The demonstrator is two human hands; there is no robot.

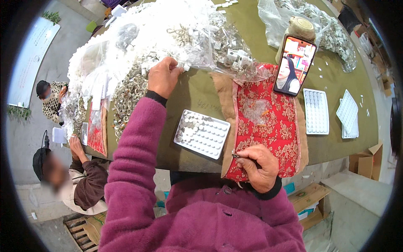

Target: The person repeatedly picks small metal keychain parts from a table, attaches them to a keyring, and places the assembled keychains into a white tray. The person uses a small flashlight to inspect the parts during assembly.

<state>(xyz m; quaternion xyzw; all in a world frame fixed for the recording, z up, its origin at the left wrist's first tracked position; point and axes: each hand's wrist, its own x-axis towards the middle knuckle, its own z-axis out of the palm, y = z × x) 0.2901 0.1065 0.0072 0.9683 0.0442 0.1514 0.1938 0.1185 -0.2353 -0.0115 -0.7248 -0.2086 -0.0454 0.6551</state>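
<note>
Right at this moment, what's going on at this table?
A person's left hand is at the near edge of a heaped pile of small white pieces; whether it grips one is unclear. The right hand pinches a small dark piece over a red floral cloth. Between the hands lies a white tray, partly filled with round pieces. A phone stands beyond the cloth.

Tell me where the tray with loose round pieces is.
In the head view, the tray lies near the middle, on the green table, just left of the red floral cloth, lower in frame than the left hand.
</note>
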